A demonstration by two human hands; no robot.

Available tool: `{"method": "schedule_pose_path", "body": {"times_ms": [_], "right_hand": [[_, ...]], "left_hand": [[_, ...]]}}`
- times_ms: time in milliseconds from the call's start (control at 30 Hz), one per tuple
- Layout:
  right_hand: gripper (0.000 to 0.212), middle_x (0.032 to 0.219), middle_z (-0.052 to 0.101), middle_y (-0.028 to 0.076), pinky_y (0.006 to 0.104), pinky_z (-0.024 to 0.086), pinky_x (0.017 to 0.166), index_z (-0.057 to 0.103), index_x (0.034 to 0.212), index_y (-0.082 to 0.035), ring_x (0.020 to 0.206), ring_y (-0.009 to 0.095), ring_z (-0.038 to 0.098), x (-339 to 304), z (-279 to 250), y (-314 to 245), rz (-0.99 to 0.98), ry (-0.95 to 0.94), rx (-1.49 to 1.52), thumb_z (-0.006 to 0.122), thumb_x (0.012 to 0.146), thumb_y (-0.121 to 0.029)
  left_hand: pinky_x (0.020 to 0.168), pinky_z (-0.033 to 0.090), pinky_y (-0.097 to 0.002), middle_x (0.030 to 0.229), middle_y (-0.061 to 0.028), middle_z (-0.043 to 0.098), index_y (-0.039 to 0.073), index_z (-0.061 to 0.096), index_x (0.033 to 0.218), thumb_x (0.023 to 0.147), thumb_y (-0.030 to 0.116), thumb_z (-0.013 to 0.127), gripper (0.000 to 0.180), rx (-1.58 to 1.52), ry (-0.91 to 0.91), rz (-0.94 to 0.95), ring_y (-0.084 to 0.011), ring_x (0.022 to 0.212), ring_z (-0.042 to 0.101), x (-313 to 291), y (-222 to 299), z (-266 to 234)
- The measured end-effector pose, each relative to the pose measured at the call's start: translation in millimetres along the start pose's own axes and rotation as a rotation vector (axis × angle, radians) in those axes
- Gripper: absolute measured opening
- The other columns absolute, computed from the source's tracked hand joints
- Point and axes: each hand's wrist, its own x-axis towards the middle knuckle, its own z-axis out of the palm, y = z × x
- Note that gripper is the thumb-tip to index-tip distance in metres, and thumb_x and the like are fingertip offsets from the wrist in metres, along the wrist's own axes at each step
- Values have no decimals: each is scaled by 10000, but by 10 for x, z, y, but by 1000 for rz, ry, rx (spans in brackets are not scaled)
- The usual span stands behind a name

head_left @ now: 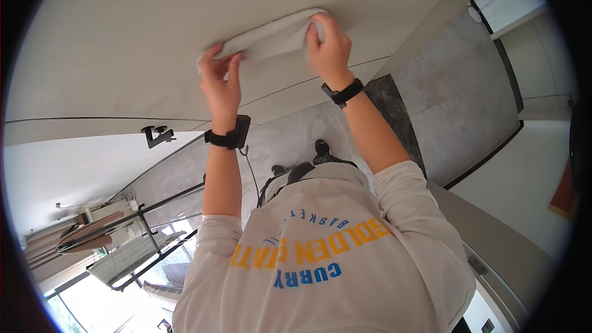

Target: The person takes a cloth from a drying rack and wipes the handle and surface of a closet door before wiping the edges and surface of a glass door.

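At the far left, a black metal handle [157, 136] juts out below the long dark seam of the broad, smooth off-white panel [135, 31]. To its right, the left hand [222, 89], wearing a black wrist strap [223, 138], is half-curled, thumb and fingers somewhat apart, and appears to hold the near left end of a long, folded white fabric cloth [271, 38]. From that hand the cloth stretches up and rightward against the panel, its long axis slanting from lower left to upper right, so neither hand is nearer: each touches one end. At the upper right end, the right hand [331, 52], its wrist banded in black, pinches the cloth between thumb and bent fingers, nearly closed.
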Motion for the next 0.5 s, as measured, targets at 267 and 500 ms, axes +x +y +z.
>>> {"method": "schedule_pose_path", "body": {"times_ms": [267, 500], "right_hand": [[192, 899, 680, 112, 406, 514, 603, 595, 1046, -86, 712, 332, 655, -437, -62, 379, 183, 6, -188, 625, 857, -74], [223, 885, 682, 151, 434, 505, 606, 553, 1082, -73, 704, 347, 655, -1022, 394, -9, 361, -252, -159, 620, 872, -107]], "left_hand": [[668, 558, -353, 816, -170, 702, 22, 614, 1019, 868, 79, 706, 186, 188, -276, 16, -299, 753, 712, -140, -219, 211], [661, 555, -351, 796, -169, 687, 11, 611, 1015, 866, 90, 714, 198, 259, -252, -90, -295, 730, 708, -336, -693, -393]]}}
